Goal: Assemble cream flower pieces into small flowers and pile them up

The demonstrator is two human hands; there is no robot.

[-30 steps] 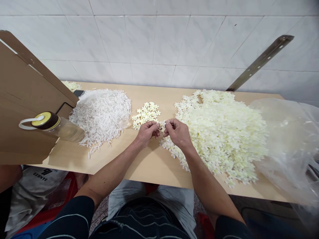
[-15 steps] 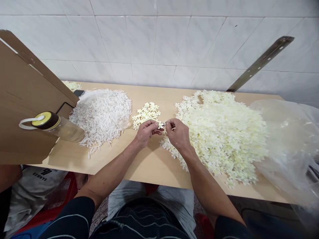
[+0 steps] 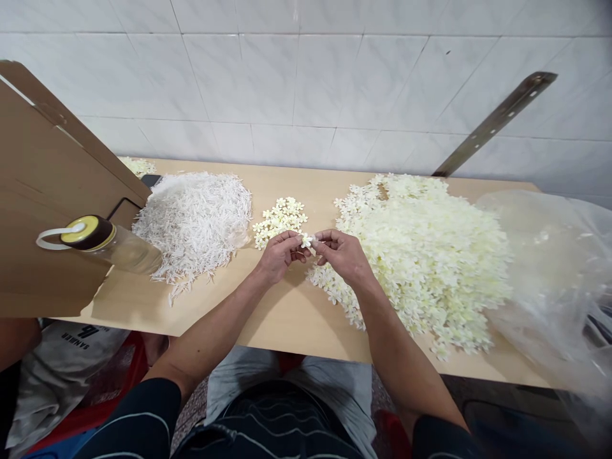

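Flower (image 3: 306,240), one small cream blossom, sits pinched between the fingertips of both my hands, held just above the worktop (image 3: 287,312) near its middle, closer to the near edge than to the wall.

Going from the left: a cardboard sheet (image 3: 52,210) leans over the worktop's left end, and a clear bottle with a yellow-and-brown cap (image 3: 102,242) lies on its side against it. Just beside the bottle is a heap of thin white stems (image 3: 196,217), spreading toward the far edge. Next comes a small cluster of finished-looking flowers (image 3: 281,215), lying just beyond my left hand (image 3: 280,255). That left grip is narrow, thumb and fingers closed on the flower. My right hand (image 3: 342,255) meets it fingertip to fingertip, its grip also closed on the same flower; whether a stem is in it I cannot tell.

Right of my hands a large pile of loose cream flowers (image 3: 425,255) covers most of the worktop's right half, its near fringe touching my right wrist. A crumpled clear plastic bag (image 3: 549,280) hangs over the right end. A metal bracket (image 3: 497,118) slants up the tiled wall behind.
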